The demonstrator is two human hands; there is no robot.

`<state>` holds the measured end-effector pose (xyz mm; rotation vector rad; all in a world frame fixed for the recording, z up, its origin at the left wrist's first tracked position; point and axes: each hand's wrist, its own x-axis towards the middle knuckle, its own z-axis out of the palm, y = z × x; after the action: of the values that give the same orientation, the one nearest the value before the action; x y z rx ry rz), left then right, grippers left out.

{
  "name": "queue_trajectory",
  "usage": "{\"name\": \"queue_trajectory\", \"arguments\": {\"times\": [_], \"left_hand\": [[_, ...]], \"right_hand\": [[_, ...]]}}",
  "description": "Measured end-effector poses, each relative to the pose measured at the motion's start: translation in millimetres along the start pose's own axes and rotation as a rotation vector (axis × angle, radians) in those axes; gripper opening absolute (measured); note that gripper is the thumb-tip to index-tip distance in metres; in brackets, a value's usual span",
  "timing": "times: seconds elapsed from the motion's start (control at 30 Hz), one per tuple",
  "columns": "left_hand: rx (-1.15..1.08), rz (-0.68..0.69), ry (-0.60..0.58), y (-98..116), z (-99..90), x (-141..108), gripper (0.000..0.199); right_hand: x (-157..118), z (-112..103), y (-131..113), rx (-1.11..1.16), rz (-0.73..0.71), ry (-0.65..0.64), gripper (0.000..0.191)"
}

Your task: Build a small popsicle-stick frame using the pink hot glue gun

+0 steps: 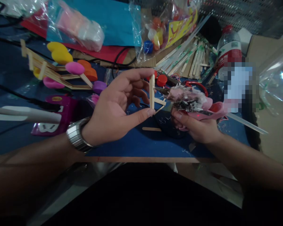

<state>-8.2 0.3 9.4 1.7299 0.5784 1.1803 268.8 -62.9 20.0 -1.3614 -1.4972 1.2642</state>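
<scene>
Between thumb and index finger, my left hand (115,108) pinches a small wooden craft stick piece (152,92) by its two ends, held upright over the table. My right hand (199,127) is wrapped round the handle of a pink hot glue gun (214,108). Its front is crusted with whitish and dark glue, and its nozzle points left, close to the wooden piece. A clear glue stick (248,123) sticks out of its rear. Behind the pinched piece, joined sticks (160,102) form an angle; whether they are attached to it I cannot tell. A loose craft stick (151,129) lies below.
At left stand a craft-stick frame (61,78) with colourful egg-shaped pieces and a purple power strip (55,114). Cords cross there. Bundled sticks (195,59), a bottle (228,50), a red cap (161,80) and red-handled pliers (198,84) lie beyond; cardboard (271,131) is right.
</scene>
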Motion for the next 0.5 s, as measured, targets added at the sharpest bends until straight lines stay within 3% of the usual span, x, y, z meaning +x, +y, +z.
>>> {"name": "queue_trajectory", "arguments": {"times": [0.33, 0.5], "left_hand": [[0.028, 0.01, -0.035, -3.6, -4.8, 0.1, 0.075], [0.034, 0.024, -0.018, -6.6, -4.5, 0.1, 0.075]], "right_hand": [[-1.1, -1.1, 0.5, -0.048, -0.022, -0.044, 0.055], [-0.6, -0.8, -0.4, -0.01, 0.002, -0.02, 0.048]]}}
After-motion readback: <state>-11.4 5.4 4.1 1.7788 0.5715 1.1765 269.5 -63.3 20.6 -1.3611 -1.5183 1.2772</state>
